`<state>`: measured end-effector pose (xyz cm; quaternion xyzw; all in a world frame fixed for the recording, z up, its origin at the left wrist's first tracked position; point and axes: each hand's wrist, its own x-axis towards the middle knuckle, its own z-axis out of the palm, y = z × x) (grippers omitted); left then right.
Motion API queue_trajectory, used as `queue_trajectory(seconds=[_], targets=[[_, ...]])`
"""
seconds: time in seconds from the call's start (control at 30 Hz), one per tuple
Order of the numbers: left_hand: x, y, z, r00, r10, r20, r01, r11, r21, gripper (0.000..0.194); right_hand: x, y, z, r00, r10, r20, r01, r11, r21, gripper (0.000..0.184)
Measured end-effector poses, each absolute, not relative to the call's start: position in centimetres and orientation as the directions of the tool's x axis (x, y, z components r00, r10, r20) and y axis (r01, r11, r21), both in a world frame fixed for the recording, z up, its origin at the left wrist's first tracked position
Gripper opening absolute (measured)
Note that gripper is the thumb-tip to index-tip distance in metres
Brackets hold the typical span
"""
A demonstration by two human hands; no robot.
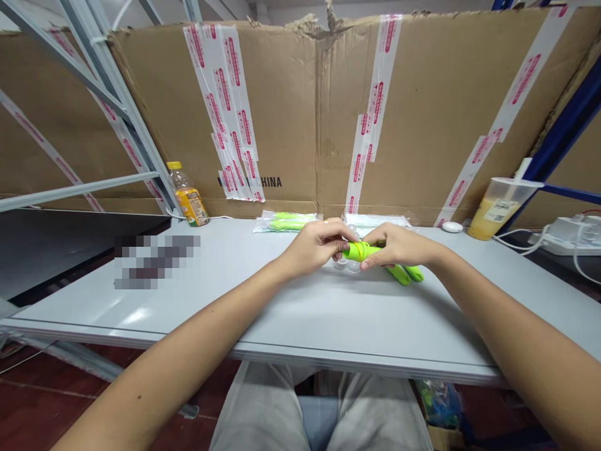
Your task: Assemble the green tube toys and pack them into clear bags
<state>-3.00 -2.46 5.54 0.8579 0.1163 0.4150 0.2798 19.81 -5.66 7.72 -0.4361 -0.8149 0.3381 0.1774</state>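
Head: left hand (pixel 315 248) and right hand (pixel 399 246) hold one green, apparently coiled item (pixel 359 251).

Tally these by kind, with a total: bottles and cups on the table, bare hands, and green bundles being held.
Bottle: 1
Cup: 1
Hands, left hand and right hand: 2
Green bundle: 1
Total: 5

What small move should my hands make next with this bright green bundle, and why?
Perhaps use the right hand to snug the yellow-green coils while the left hand steadies the bright green tubular end: both hands are at the coils, which look slightly uneven.
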Motion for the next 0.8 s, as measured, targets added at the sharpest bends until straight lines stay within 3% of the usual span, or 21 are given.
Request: queue_trajectory(seconds=[0.2, 0.3, 0.5, 0.8], targets=[[-3.1, -1.82, 5.43, 0.687, 0.172, 0.706, 0.02, -0.976, 0.218, 0.03, 19.71, -5.58, 7.29, -0.553, 0.832, -0.049, 0.599, 0.356, -0.717, 0.041], [-3.12, -1.52, 5.15, 0.701, 0.092, 0.707, 0.007, -0.992, 0.123, 0.032, 19.7, -5.56, 7.22, -0.54, 0.84, -0.056, 0.617, 0.349, -0.705, 0.041], [-3.09, -1.7, 4.9, 0.616, 0.112, 0.78, 0.055, -0.993, 0.1, 0.019, 19.64, -5.47, 7.22, -0.547, 0.836, -0.038, 0.593, 0.355, -0.722, 0.045], [-3.15, -2.12, 4.78, 0.571, 0.247, 0.783, 0.107, -0.968, 0.228, 0.014, 19.45, -5.63, 7.13, -0.552, 0.833, -0.037, 0.57, 0.344, -0.746, 0.041]])
